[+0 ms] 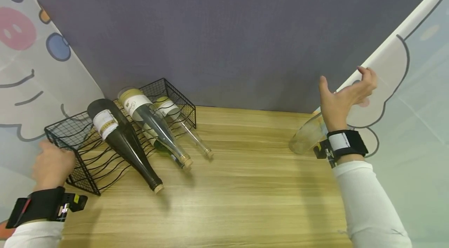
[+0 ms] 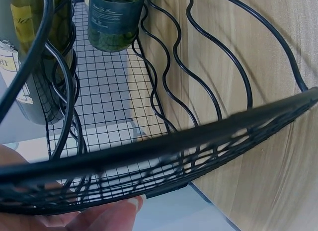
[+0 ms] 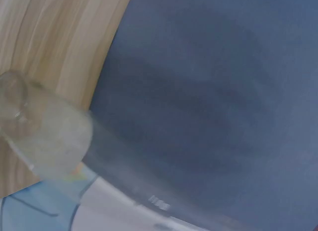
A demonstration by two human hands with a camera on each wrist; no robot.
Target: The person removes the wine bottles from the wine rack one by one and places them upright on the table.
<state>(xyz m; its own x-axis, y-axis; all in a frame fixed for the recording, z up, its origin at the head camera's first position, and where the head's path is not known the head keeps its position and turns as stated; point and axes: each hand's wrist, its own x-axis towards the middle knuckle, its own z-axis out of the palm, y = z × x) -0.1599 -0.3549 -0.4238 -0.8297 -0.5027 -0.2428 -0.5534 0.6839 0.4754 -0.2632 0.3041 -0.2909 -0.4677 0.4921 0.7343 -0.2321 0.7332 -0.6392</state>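
Observation:
At the left stands a black wire bottle rack [image 1: 85, 176], and my left hand [image 1: 52, 164] grips its near left end. In the left wrist view, fingertips [image 2: 112, 216] curl under the rack's dark rim. Across the rack lie a dark bottle [image 1: 128, 144], a clear bottle [image 1: 158, 119], a green bottle [image 1: 163, 148] partly hidden beneath it, and a smaller clear bottle [image 1: 187, 129]. Over on the right, my right hand [image 1: 345, 98] is raised, thumb spread from the fingers. A clear glass bottle [image 1: 303, 140] stands beyond that hand, partly covered by it; its body [image 3: 54, 136] looks blurred in the right wrist view.
The wooden tabletop [image 1: 238, 185] ends at a grey-blue panel [image 1: 238, 37] behind. White printed sheets with cartoon shapes border both sides, the right sheet [image 1: 407, 96] close beside the clear bottle. Corked necks of the racked bottles project over the table.

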